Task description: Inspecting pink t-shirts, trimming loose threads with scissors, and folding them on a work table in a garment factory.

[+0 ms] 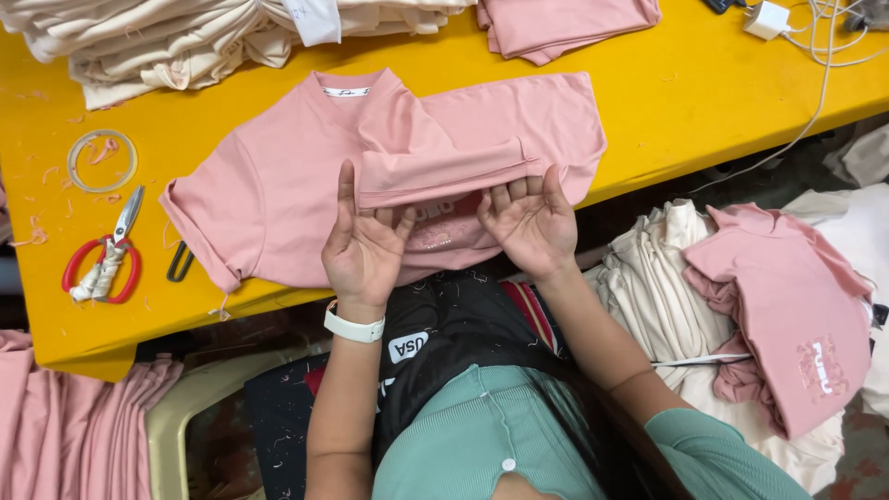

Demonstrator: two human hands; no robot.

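— What lies at the bench's (704, 83) left?
— Red-handled scissors (104, 250) beside a pink T-shirt (278, 185) spread on the yellow top.
— And the hands?
— The left hand (363, 245) and right hand (530, 220) rest palm-up, fingers (346, 190) extended and tucked under the shirt's folded-up hem, lifting it without pinching.

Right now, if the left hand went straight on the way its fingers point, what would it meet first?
Probably the folded-up hem of the pink T-shirt: the left hand points up the table, and its fingertips already touch that fold.
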